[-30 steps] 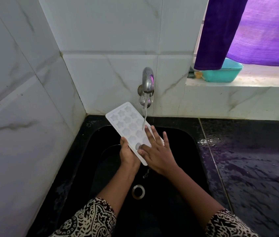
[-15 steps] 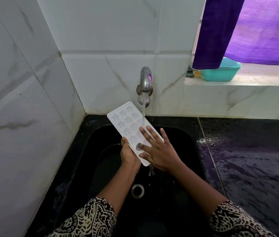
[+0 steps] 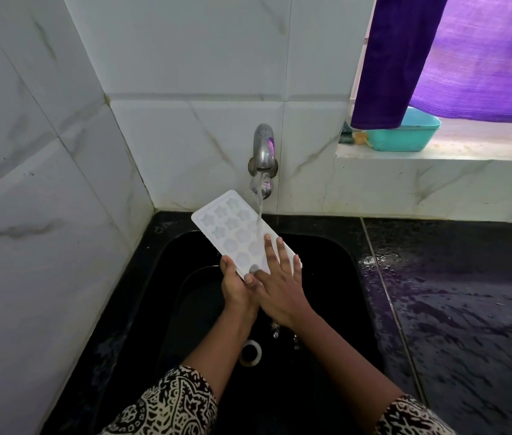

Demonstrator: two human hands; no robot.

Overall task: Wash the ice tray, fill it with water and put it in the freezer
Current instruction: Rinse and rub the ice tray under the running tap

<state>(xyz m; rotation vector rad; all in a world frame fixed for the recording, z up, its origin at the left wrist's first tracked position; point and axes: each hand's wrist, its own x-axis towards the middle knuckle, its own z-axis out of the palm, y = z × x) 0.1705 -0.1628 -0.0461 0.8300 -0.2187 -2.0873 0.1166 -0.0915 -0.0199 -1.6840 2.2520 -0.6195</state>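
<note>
The white ice tray point(image 3: 232, 227) sat tilted just below the tap point(image 3: 263, 152), its stream hitting the moulds. The left hand point(image 3: 236, 288) gripped the tray's end farthest from the tap, while the right hand point(image 3: 281, 287) pressed straight, spread fingers on it.

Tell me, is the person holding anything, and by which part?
The left hand grips the ice tray by its near end, under the stream from the tap. The right hand only rests flat on its top.
</note>
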